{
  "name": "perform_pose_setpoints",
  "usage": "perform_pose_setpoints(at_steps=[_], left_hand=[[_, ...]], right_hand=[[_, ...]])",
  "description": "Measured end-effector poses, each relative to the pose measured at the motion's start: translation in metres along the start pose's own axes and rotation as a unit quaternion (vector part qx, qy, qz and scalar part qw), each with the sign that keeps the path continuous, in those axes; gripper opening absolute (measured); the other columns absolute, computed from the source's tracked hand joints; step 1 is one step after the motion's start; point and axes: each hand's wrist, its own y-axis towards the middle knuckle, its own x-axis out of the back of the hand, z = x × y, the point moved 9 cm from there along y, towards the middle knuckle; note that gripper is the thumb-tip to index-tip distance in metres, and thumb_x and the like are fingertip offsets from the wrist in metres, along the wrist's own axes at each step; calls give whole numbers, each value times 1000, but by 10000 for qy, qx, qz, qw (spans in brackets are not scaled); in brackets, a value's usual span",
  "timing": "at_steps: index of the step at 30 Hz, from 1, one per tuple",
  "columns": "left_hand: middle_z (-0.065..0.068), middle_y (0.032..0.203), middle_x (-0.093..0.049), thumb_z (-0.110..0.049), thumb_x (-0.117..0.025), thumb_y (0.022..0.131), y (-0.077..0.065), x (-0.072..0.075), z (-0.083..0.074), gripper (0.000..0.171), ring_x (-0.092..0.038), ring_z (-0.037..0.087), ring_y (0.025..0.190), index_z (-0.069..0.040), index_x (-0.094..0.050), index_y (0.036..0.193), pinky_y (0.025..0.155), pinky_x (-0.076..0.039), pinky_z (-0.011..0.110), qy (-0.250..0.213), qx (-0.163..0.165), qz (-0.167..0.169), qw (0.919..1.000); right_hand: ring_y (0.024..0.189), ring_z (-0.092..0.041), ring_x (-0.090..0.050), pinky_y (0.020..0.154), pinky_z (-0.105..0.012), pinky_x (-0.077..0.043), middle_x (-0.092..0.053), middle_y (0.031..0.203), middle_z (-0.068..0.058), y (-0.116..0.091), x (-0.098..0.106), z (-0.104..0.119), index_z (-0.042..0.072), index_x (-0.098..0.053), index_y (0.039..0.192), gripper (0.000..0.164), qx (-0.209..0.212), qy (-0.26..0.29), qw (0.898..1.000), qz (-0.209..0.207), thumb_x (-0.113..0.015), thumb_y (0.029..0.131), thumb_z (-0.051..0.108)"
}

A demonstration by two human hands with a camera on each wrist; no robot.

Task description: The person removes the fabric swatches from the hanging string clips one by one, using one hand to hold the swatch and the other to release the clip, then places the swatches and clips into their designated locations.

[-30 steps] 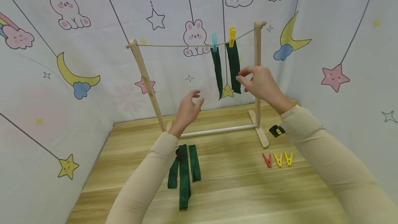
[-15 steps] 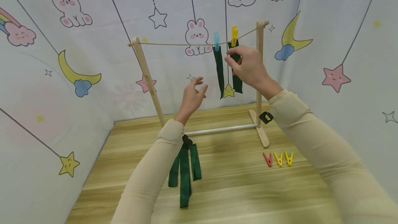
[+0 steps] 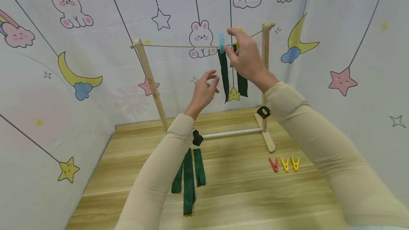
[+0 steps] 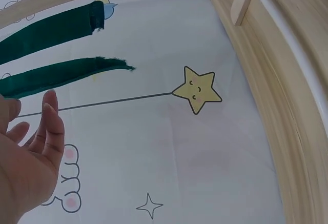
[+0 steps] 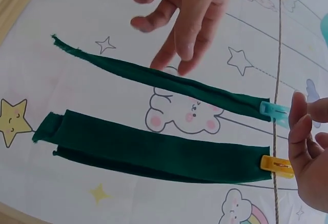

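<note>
The right hand (image 3: 250, 59) and left hand (image 3: 203, 91) now sit higher, fingers parted, seemingly holding nothing; the blue peg (image 3: 221, 42), upright on the cord (image 3: 172, 46), lies just left of the right hand, the nearer one

"How many plastic clothespins (image 3: 221, 43)?"
"Five: one translucent blue, one red, three yellow."
"And dark green cloth strips (image 3: 189, 184)?"
"Five: two hanging, three on the bench (image 3: 243, 194)."
"Wooden posts (image 3: 153, 88)?"
"Two; one twine line (image 3: 172, 46), one white rod (image 3: 233, 132)."
</note>
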Motion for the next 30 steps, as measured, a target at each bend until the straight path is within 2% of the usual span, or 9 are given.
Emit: perform_pose_setpoints(at_steps=[4, 7, 9, 13, 17, 20, 22, 24, 30], left_hand=[[12, 138, -57, -23, -53, 106, 7, -8, -5, 45, -68, 21, 76, -9, -45, 147, 55, -48, 24, -999, 197, 240, 9945], [13, 138, -58, -23, -53, 106, 11, -11, -5, 46, -67, 19, 76, -9, -43, 149, 56, -48, 23, -1784, 428, 338, 9825], [12, 137, -59, -23, -53, 106, 14, -13, -6, 47, -66, 17, 76, -10, -43, 149, 56, -48, 23, -2139, 540, 399, 9745], [10, 133, -62, -25, -52, 106, 19, -20, -13, 45, -65, 16, 76, -12, -45, 148, 58, -48, 27, -2663, 563, 579, 9605], [13, 129, -64, -26, -51, 106, 23, -23, -17, 40, -64, 17, 75, -12, -51, 144, 59, -47, 29, -2900, 559, 612, 9534], [20, 127, -63, -26, -51, 106, 23, -23, -15, 37, -61, 17, 71, -9, -56, 138, 56, -45, 27, -2953, 663, 522, 9517], [23, 124, -64, -25, -53, 106, 23, -25, -13, 35, -61, 16, 69, -7, -58, 135, 55, -45, 25, -3002, 753, 490, 9496], [24, 122, -65, -24, -54, 105, 22, -23, -14, 34, -60, 16, 67, -5, -59, 132, 54, -45, 25, -2964, 745, 498, 9508], [27, 119, -65, -21, -56, 104, 18, -19, -12, 29, -60, 15, 66, -1, -62, 125, 53, -45, 24, -2757, 711, 426, 9577]], right_hand=[[62, -19, -65, 64, -22, -51, -45, 150, -15, 7, -10, -4, 0, -38, 150, 54, -437, 228, 9983, 318, -59, 102, 13], [64, -21, -66, 62, -20, -49, -42, 153, -14, 11, -17, -4, 1, -34, 153, 56, -750, 362, 9948, 590, -57, 103, 15], [65, -25, -67, 57, -23, -45, -41, 155, -12, 14, -20, -4, 1, -32, 153, 56, -877, 443, 9925, 728, -55, 104, 15], [69, -27, -68, 67, -21, -48, -39, 157, -10, 19, -20, -8, 3, -29, 155, 54, -1172, 464, 9876, 938, -48, 107, 17], [73, -27, -69, 88, -20, -47, -40, 156, -9, 21, -22, -13, 4, -29, 156, 52, -1505, 617, 9808, 1073, -44, 108, 18], [72, -27, -67, 80, -23, -49, -42, 154, -10, 20, -25, -15, 5, -31, 155, 50, -1701, 774, 9760, 1120, -43, 109, 19], [71, -26, -66, 69, -25, -51, -45, 151, -10, 19, -27, -18, 5, -32, 155, 50, -1811, 904, 9731, 1105, -44, 109, 20], [71, -26, -66, 61, -29, -51, -48, 147, -11, 19, -31, -19, 5, -33, 154, 49, -1864, 1101, 9707, 1045, -44, 109, 19], [79, -24, -69, 67, -30, -56, -54, 135, -14, 19, -32, -20, 3, -35, 153, 50, -1836, 1530, 9675, 823, -49, 107, 15]])
